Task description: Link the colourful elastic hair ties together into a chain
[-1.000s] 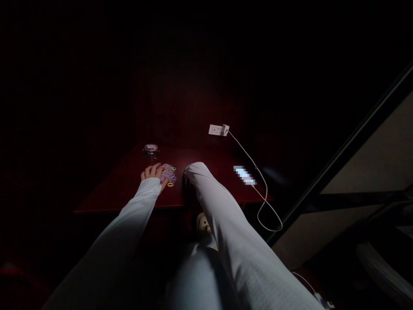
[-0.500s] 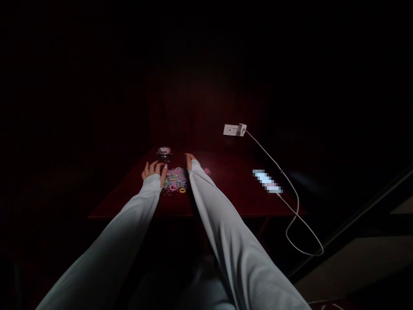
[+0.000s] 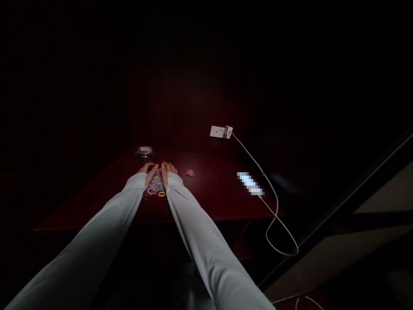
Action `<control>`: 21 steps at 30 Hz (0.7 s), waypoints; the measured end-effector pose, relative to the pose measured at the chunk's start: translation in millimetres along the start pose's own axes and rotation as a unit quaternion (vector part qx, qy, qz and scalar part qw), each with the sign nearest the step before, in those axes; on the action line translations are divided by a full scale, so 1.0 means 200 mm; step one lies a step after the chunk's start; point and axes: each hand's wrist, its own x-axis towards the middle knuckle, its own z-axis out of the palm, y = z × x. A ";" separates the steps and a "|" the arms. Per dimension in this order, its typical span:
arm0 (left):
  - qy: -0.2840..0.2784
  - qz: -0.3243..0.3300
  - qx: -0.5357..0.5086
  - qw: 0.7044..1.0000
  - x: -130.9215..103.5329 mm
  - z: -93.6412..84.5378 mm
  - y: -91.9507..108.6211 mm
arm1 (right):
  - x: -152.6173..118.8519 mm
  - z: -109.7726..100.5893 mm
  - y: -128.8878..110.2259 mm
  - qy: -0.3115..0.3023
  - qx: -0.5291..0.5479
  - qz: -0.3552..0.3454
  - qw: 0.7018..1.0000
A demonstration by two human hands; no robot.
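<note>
Colorful hair ties (image 3: 159,187) sit heaped left of and below frame center, left hand (image 3: 147,169) and right hand (image 3: 169,168) cupped either side, both arms (image 3: 112,211) stretched out, thumbs (image 3: 164,173) close. Can't really tell if fingers pinch any.

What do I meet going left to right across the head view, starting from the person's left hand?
Left hand → right hand → small pink cluster on the tabletop → white wall socket → lit, pixelated device.
</note>
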 end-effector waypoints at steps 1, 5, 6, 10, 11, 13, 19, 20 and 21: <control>-0.005 -0.012 0.003 1.000 -0.01 0.01 0.02 | -0.02 0.00 -0.01 -0.006 -0.011 0.007 1.000; 0.012 0.016 -0.007 1.000 -0.05 0.01 0.06 | -0.08 -0.06 -0.05 -0.054 -0.028 0.013 0.998; 0.015 0.024 -0.006 1.000 -0.06 0.00 0.06 | -0.09 -0.07 -0.06 -0.059 -0.030 0.015 0.998; -0.013 0.032 0.015 0.999 -0.04 0.00 0.04 | -0.12 -0.11 -0.08 -0.066 -0.021 0.028 0.997; -0.011 0.034 0.023 0.999 -0.04 0.00 0.04 | -0.12 -0.11 -0.08 -0.065 -0.013 0.021 0.998; 0.006 0.041 0.040 0.998 -0.05 0.00 0.05 | -0.12 -0.11 -0.08 -0.060 0.001 -0.003 0.998; 0.002 0.080 0.142 0.987 -0.14 -0.07 0.14 | -0.09 -0.10 -0.01 -0.050 0.045 -0.043 0.997; 0.004 0.086 0.156 0.984 -0.16 -0.09 0.15 | -0.08 -0.10 0.00 -0.043 0.057 -0.043 0.997; 0.009 0.091 0.166 0.982 -0.17 -0.10 0.16 | -0.08 -0.10 0.01 -0.033 0.069 -0.037 0.996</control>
